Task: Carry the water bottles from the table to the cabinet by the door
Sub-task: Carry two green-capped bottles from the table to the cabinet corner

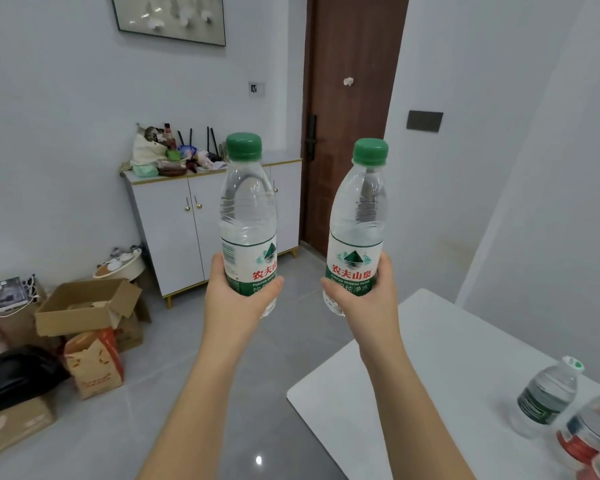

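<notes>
Gripping one green-capped bottle [248, 216] low in my left hand [238, 299] and another bottle [357, 223] in my right hand [364, 299], I hold both upright, facing the cabinet [174, 216], probably so they carry steadily.

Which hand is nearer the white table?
Right. The right hand is beside the white table, at its far corner; the left hand is farther off, over the floor.
</notes>
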The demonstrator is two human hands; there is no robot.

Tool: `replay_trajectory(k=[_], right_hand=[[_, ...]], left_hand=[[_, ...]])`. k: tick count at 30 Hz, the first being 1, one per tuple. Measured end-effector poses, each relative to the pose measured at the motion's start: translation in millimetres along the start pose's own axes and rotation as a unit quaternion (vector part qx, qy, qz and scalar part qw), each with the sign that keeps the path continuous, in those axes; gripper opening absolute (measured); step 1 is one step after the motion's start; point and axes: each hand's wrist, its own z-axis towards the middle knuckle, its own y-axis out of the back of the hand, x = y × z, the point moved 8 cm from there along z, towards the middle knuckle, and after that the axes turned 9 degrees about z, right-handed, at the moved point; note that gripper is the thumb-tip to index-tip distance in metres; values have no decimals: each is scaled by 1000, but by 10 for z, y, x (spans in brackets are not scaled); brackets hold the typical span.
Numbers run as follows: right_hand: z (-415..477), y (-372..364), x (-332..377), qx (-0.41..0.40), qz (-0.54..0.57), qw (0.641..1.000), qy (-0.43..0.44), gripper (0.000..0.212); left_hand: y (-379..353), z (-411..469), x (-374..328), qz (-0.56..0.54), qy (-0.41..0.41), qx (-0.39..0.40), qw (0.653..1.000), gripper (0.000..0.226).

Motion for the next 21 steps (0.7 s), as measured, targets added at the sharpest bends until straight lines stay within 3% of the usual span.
replay_trajectory(k=[7,21], right_hand=[[441,-528,-410,1,19,1000,-11,70],[2279,-1813,-1390,-7,47,999,-16,70]], left_hand=[[130,621,385,-15,12,-17,1000,54],[60,2895,1078,4,-16,-31,999,60]])
